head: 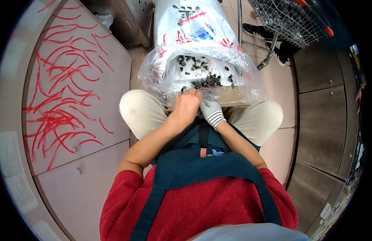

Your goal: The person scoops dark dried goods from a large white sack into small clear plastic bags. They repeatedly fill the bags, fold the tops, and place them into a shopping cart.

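My bare left hand (187, 102) is closed, its fingertips pinched at the edge of a small clear plastic bag (208, 95) with a red strip along its top. In a grey-and-white striped glove, my right hand (211, 111) grips the lower part of that bag; its contents are hidden. Just beyond both hands lies a pile of dark, dried, curled pieces (208, 81), perhaps dried fungus. They rest inside the mouth of a large clear plastic liner (249, 81), by a cardboard edge (232, 95) between my knees. More pieces are scattered farther in on the white surface.
Behind the liner's mouth stretches a large white sack (198, 15) with printed writing. A wire shopping cart (282, 21) holding several clear packets stands at the upper right, beside a person's black shoes (254, 31). Cabinets with red marks (68, 75) flank me left; dark cabinets (321, 120) stand right.
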A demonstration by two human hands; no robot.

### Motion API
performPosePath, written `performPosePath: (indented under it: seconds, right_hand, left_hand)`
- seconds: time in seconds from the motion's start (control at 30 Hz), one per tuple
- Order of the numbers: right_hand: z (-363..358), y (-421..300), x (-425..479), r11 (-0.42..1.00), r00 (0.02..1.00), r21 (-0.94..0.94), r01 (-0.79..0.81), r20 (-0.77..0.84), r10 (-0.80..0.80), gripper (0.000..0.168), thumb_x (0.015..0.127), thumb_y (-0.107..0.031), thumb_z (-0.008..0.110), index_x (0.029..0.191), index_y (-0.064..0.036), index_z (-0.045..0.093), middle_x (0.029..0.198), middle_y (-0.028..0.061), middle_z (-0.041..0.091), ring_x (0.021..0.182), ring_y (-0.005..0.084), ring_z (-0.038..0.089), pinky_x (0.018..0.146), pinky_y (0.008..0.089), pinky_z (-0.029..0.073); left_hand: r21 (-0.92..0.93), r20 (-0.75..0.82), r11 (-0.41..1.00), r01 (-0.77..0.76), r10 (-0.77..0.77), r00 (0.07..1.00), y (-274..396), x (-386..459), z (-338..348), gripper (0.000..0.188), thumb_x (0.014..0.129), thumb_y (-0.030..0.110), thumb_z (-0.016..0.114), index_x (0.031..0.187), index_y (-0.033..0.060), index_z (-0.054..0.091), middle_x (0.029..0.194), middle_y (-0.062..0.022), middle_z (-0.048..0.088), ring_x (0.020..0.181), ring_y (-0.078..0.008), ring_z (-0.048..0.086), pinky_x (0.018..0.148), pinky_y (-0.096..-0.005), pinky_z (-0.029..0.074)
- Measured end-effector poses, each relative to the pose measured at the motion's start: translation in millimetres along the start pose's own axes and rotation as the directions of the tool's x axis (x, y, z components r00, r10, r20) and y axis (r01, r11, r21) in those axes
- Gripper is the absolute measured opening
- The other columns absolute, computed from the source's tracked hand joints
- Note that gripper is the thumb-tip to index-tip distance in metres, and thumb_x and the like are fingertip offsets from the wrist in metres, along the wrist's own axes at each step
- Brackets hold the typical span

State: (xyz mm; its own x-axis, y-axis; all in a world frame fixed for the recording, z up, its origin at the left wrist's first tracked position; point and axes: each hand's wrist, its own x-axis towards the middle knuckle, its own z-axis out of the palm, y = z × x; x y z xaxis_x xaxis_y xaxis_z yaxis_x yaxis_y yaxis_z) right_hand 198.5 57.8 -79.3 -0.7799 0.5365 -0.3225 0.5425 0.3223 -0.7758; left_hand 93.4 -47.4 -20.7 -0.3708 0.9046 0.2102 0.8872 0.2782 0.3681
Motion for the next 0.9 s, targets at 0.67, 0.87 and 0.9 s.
performPosePath:
  seconds: [0.67,0.87,0.9]
  right_hand:
    - [-205.9,-147.7,147.0,0.99,0.998,0.134,0.045,0.041,-0.05,0.035,0.086,-0.03,0.07,0.11,-0.004,0.067,0.082,0.0034,0.07,0.063,0.0094,0.063,0.057,0.0227,0.045]
    - [-189.6,-40.2,333.5,0.947,0.995,-0.318,0.044,0.103,-0.011,0.087,0.074,-0.036,0.08,0.138,0.006,0.04,0.131,0.0236,0.055,0.119,0.0316,0.055,0.099,0.0345,0.044]
    - [-182.2,-27.4,356.2,0.914,0.996,-0.405,0.018,0.087,0.018,0.091,0.072,-0.037,0.081,0.138,0.007,0.038,0.133,0.0252,0.052,0.122,0.0327,0.053,0.103,0.0347,0.042]
  left_hand:
    - [0.025,0.07,0.985,-0.169,0.167,0.983,-72.4,91.0,-28.5,0.008,0.07,0.0,0.057,0.076,0.0014,0.062,0.078,-0.0166,0.062,0.074,-0.0349,0.065,0.061,-0.0435,0.053]
    - [-0.086,0.133,0.974,-0.209,0.22,0.967,-69.2,96.5,-7.0,0.006,0.069,0.003,0.058,0.073,0.0021,0.063,0.076,-0.0154,0.062,0.07,-0.0318,0.066,0.057,-0.0409,0.053]
    - [-0.086,0.117,0.969,-0.233,0.242,0.963,-69.7,95.5,-5.9,0.006,0.07,0.004,0.058,0.073,0.0028,0.063,0.074,-0.0151,0.062,0.069,-0.0295,0.066,0.055,-0.0393,0.053]
